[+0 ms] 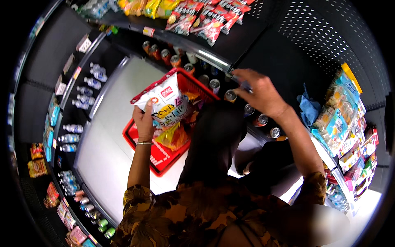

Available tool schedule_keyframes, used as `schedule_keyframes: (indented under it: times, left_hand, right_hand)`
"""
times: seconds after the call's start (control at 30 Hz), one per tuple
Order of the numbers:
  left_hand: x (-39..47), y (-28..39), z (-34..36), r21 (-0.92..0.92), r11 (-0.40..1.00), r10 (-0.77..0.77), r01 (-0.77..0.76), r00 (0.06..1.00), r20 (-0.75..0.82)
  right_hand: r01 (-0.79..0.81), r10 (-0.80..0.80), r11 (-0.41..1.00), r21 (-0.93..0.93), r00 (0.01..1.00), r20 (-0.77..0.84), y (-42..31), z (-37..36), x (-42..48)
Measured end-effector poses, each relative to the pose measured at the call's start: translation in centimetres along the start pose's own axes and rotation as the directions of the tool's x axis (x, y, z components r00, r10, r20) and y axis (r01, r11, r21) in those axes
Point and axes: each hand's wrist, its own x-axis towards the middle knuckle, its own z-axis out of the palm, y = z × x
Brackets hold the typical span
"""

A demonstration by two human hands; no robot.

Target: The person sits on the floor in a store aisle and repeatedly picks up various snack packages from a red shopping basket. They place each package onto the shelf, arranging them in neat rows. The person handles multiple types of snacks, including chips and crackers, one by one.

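Observation:
My left hand (144,122) grips a white snack bag (166,100) with a dark red top edge and printed writing, thumb across its front. The bag is held above a red plastic shopping basket (163,165) on the floor. Inside the basket lie a yellow-orange snack packet (173,137) and other packets, partly hidden by the bag and my knee. My right hand (262,92) is at the front rim of a black shelf (265,58), thumb and fingers apart. Something blurred and bluish shows between them; I cannot tell what it is. Drink cans (214,85) stand below that rim.
Red snack bags (209,23) and yellow packets (151,7) lie on the shelf ahead. A blue cloth (308,106) rests at the right, beside bagged food (336,114). Across the pale floor (105,148), another shelf holds plastic bottles (72,128). My knee (216,132) is beside the basket.

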Motion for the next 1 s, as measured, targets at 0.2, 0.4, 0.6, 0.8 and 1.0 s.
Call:
schedule_keyframes:
  times: [0.2,0.4,0.6,0.8,1.0]
  left_hand:
    - [7.0,10.7,10.4,-0.388,0.919,0.127,-0.066,0.983,0.134]
    - [10.6,16.9,23.0,-0.320,0.940,0.246,-0.116,0.881,0.404]
    - [11.5,15.5,31.3,-0.231,0.856,0.515,-0.463,0.720,0.465]
    - [11.4,7.4,35.3,-0.154,0.923,0.367,-0.353,0.684,0.631]
    - [12.9,4.1,38.0,-0.227,0.968,0.226,-0.106,0.756,0.615]
  right_hand:
    - [-0.043,0.049,0.995,0.085,0.997,-0.066,1.5,2.5,0.6]
    - [-0.097,0.241,0.874,0.476,0.938,-0.250,4.1,2.1,1.7]
    - [0.134,0.426,0.578,0.805,0.792,-0.437,7.7,-0.9,3.0]
    - [0.058,0.513,0.598,0.799,0.739,-0.438,12.6,-3.8,3.2]
    - [-0.068,0.458,0.827,0.559,0.657,-0.599,16.2,-3.0,4.3]
